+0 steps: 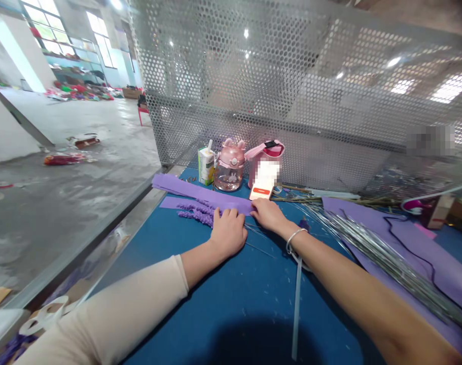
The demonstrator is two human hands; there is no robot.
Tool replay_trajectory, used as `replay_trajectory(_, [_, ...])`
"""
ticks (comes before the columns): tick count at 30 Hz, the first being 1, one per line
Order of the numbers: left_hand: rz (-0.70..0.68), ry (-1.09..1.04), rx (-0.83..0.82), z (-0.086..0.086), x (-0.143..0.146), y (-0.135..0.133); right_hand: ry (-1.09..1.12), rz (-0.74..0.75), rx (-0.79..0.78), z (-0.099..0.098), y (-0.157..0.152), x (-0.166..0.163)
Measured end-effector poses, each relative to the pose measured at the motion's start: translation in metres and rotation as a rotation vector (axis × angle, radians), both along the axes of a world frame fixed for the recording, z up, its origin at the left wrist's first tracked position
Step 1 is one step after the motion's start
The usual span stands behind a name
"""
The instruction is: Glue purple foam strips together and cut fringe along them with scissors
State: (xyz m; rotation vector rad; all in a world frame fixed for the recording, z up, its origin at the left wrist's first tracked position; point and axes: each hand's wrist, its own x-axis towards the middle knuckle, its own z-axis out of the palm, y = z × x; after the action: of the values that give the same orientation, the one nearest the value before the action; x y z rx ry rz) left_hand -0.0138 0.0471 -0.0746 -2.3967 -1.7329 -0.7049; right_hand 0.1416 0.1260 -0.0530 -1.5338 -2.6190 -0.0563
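My left hand (pixel 229 233), fingers curled, lies over purple flower sprigs (pixel 196 214). Their fuzzy heads stick out to its left and thin wire stems come out to its right. Its fingertips rest near the lower edge of a stack of purple paper strips (pixel 192 189). At the right end of that stack, my right hand (pixel 269 215) has its thumb and fingers closed on the paper. A bracelet circles the right wrist. Just beyond this hand a lit phone (pixel 263 182) leans against a pink item with a strap (pixel 267 152).
A drink carton (pixel 206 166) and a pink-lidded bottle (pixel 231 167) stand behind the strips. To the right, a bundle of wires (pixel 386 253) lies on a purple sheet (pixel 436 248). A perforated metal panel (pixel 231 91) closes the back of the blue table (pixel 215 304).
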Motion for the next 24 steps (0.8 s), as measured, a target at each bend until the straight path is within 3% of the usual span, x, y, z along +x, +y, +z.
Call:
replay_trajectory(4, [0.002,0.007,0.003,0.002,0.001,-0.001,0.126,-0.042,0.077,0.009,-0.007,-0.002])
replay_trajectory(10, [0.004,-0.002,0.022,0.001,0.000,0.001,0.384,-0.087,0.242,0.051,-0.024,0.009])
replay_trajectory(13, [0.011,0.005,0.022,-0.002,-0.002,0.007,0.504,-0.112,0.315,0.073,-0.049,0.023])
replay_trajectory(16, [0.021,0.015,0.014,-0.005,-0.005,0.020,0.645,-0.118,0.336,0.085,-0.095,0.039])
replay_trajectory(18, [0.032,0.018,0.007,-0.006,-0.007,0.031,0.680,-0.021,0.181,0.085,-0.133,0.048])
replay_trajectory(19, [0.037,0.018,0.004,-0.006,-0.008,0.037,0.628,0.100,0.045,0.081,-0.152,0.051])
replay_trajectory(21, [0.045,0.017,-0.001,-0.005,-0.010,0.048,0.422,0.353,-0.181,0.070,-0.184,0.053])
replay_trajectory(24, [0.060,0.022,-0.008,-0.002,-0.010,0.059,0.226,0.539,-0.401,0.046,-0.213,0.050])
